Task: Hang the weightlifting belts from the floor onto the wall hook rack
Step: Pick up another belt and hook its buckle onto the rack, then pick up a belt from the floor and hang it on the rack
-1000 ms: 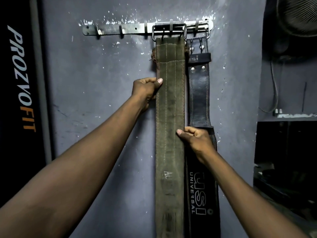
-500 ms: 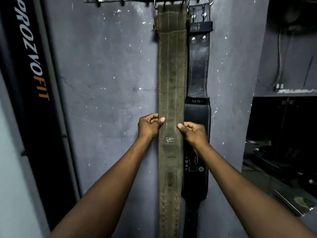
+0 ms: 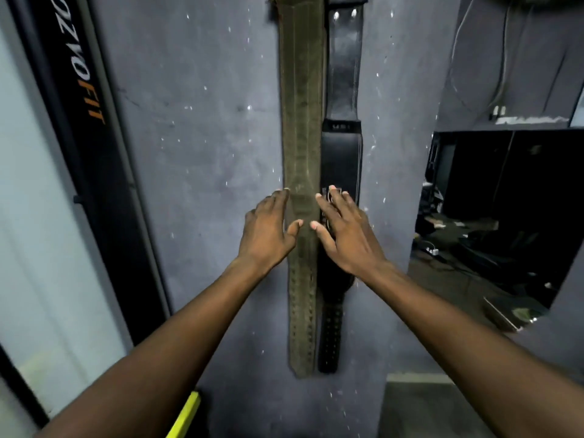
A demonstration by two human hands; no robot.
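Hanging flat against the grey wall [image 3: 202, 128], the olive belt [image 3: 301, 121] and the black belt [image 3: 343, 153] lie side by side, edges touching, tops running out of view. Both hands are spread with fingers apart, gripping nothing — the left hand [image 3: 268, 230] at the olive belt's left edge, the right hand [image 3: 343, 232] over the black belt.

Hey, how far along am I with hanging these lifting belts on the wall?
Done: the olive belt and the black leather belt both hang straight down the grey wall, side by side. In hand: nothing gripped; your left hand and right hand are open at the olive belt's edges. Left: the hook rack and most of the floor are out of view, so remaining belts can't be confirmed.
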